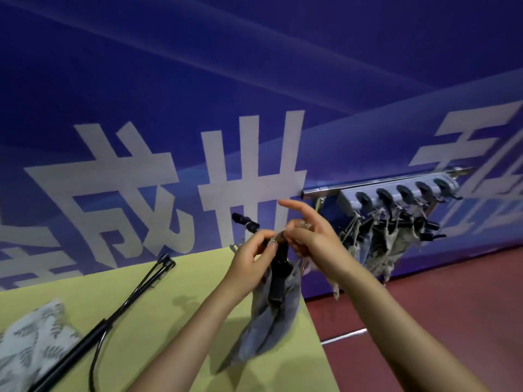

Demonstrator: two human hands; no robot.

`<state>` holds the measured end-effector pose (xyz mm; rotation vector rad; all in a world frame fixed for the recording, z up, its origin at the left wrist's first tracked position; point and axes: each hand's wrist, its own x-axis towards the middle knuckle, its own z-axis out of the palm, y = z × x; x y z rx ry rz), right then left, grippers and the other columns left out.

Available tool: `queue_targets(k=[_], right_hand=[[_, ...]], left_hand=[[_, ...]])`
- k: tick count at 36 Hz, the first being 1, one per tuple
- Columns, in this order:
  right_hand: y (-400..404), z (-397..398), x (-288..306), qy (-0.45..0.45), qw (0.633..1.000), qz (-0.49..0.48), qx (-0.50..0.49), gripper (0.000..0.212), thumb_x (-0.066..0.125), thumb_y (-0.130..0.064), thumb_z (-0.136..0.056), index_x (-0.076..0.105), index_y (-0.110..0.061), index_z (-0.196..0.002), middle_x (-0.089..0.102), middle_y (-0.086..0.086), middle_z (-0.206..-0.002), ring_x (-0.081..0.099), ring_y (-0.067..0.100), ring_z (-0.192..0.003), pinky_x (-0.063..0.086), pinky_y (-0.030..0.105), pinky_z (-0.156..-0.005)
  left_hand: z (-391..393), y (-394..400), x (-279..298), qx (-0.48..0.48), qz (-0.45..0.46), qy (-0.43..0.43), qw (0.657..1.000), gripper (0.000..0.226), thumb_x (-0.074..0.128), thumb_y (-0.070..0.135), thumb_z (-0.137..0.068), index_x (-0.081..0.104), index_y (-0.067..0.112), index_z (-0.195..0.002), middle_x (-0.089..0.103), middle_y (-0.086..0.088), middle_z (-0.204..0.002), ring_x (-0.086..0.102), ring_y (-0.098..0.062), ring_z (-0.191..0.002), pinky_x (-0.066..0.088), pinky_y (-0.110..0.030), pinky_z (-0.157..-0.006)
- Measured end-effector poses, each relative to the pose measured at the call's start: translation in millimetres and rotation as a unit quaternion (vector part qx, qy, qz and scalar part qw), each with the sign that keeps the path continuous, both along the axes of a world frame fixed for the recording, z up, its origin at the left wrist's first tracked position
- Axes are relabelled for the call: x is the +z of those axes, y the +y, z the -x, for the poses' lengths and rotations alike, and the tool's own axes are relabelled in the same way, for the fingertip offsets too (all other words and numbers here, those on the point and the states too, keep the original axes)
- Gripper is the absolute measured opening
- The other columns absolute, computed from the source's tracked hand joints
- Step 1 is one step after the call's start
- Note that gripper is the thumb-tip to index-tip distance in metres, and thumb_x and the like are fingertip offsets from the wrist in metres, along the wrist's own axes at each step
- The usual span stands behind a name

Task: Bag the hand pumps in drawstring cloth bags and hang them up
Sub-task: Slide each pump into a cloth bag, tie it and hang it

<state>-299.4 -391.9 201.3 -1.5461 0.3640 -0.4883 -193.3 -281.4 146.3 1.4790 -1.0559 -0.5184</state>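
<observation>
Nearest me, a leaf-print bag [34, 343] lies at the table's [158, 329] lower left, cut off by the frame edge. Beside it a loose pump [93, 335] lies aslant, its hose looping toward me; its near end runs out of view. Thin black rods [152, 274] lie further back.

Over the table's right corner my left hand [252, 257] and right hand [308, 236] meet at the mouth of the grey bag [271, 315]. The left pinches the gathered top with thumb and fingers; the right pinches the cord there too, forefinger stuck out straight. I can't make out the cord itself between the fingers. The bag hangs from that grip, its bottom at the tabletop. A black pump [278, 278] shows through the open side, its handle [244, 220] sticking out above my left hand.

Beyond, on the blue wall [198, 80], a grey rack [396, 190] with black hooks carries bagged pumps [387, 244] bunched together; I can't count them.
</observation>
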Motion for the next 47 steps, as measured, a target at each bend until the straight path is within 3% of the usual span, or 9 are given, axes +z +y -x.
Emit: queue_targets(k=[5,10,13,19,24,28,38,45,47], right_hand=[[-51,26,-1,0.08,0.993,0.091,-0.004,0.041,0.055,0.0,-0.091,0.056,-0.022,-0.126,0.045,0.006,-0.061,0.038,0.011,-0.05,0.032,0.023,-0.048],[-133,49,-6,0.18,0.949,0.259,0.004,0.005,0.065,-0.022,-0.087,0.068,-0.022,-0.083,0.05,-0.002,-0.057,0.044,0.01,-0.052,0.038,0.031,-0.054],[-187,67,-13,0.207,0.934,0.288,-0.039,0.035,0.068,-0.036,-0.084,0.054,-0.019,-0.057,0.044,-0.007,-0.049,0.041,0.007,-0.051,0.037,0.031,-0.056],[-290,134,-34,0.08,0.996,0.037,0.025,0.026,0.068,-0.027,-0.084,0.055,-0.009,-0.069,0.051,0.001,-0.059,0.043,0.006,-0.056,0.033,0.016,-0.055],[-351,169,-60,0.016,0.99,-0.143,0.004,0.028,0.068,-0.032,-0.071,0.05,-0.014,-0.06,0.038,0.003,-0.051,0.038,0.015,-0.047,0.039,0.022,-0.048],[-388,194,-65,-0.011,0.971,-0.239,-0.002,0.029,0.061,-0.018,-0.086,0.043,-0.017,-0.064,0.025,-0.004,-0.051,0.021,0.007,-0.038,0.021,0.017,-0.035],[-454,260,-85,-0.036,0.958,-0.271,-0.083,0.026,0.055,-0.014,-0.089,0.052,-0.011,-0.063,0.024,-0.003,-0.049,0.02,0.003,-0.035,0.014,0.013,-0.034],[-495,283,-101,0.01,0.96,-0.234,-0.155,0.026,0.045,-0.012,-0.099,0.043,-0.01,-0.072,0.027,-0.006,-0.049,0.021,0.005,-0.038,0.016,0.015,-0.034],[-508,282,-108,0.029,0.96,-0.215,-0.175,0.028,0.045,-0.012,-0.1,0.04,-0.014,-0.073,0.026,-0.007,-0.049,0.021,0.005,-0.038,0.017,0.016,-0.035]], left_hand=[[-1,-52,-5,-0.012,-0.072,-0.086,0.994,0.018,0.048,0.02,-0.098,0.064,0.023,-0.091,0.064,0.002,-0.086,0.059,-0.015,-0.082,0.045,-0.031,-0.075],[28,-121,-7,-0.026,-0.063,-0.073,0.995,0.019,0.047,0.02,-0.098,0.06,0.022,-0.085,0.056,0.003,-0.075,0.05,-0.003,-0.069,0.038,-0.022,-0.066],[50,-171,-6,-0.012,-0.029,-0.04,0.999,0.018,0.047,0.027,-0.095,0.059,0.024,-0.082,0.058,0.008,-0.075,0.053,-0.005,-0.075,0.04,-0.021,-0.071],[106,-275,-16,-0.014,-0.012,-0.033,0.999,0.02,0.045,0.033,-0.091,0.055,0.025,-0.076,0.055,0.015,-0.07,0.049,0.0,-0.069,0.038,-0.02,-0.07],[153,-338,-22,-0.029,-0.039,-0.039,0.998,0.02,0.043,0.026,-0.092,0.055,0.025,-0.076,0.052,0.018,-0.063,0.046,0.004,-0.06,0.035,-0.017,-0.062],[182,-380,-26,-0.038,-0.058,-0.003,0.998,0.02,0.045,0.025,-0.092,0.057,0.026,-0.076,0.055,0.018,-0.07,0.049,0.003,-0.068,0.038,-0.017,-0.07],[242,-460,-33,-0.131,-0.126,0.041,0.982,0.015,0.049,0.006,-0.098,0.059,0.015,-0.09,0.055,0.021,-0.059,0.046,0.005,-0.056,0.04,-0.01,-0.059],[260,-521,-48,-0.129,-0.17,-0.007,0.977,0.021,0.048,0.013,-0.099,0.052,0.022,-0.08,0.042,0.007,-0.059,0.04,0.002,-0.05,0.036,-0.02,-0.058],[261,-538,-56,-0.123,-0.192,-0.023,0.973,0.02,0.047,0.019,-0.099,0.05,0.025,-0.08,0.044,0.006,-0.062,0.045,-0.008,-0.055,0.044,-0.034,-0.063]])
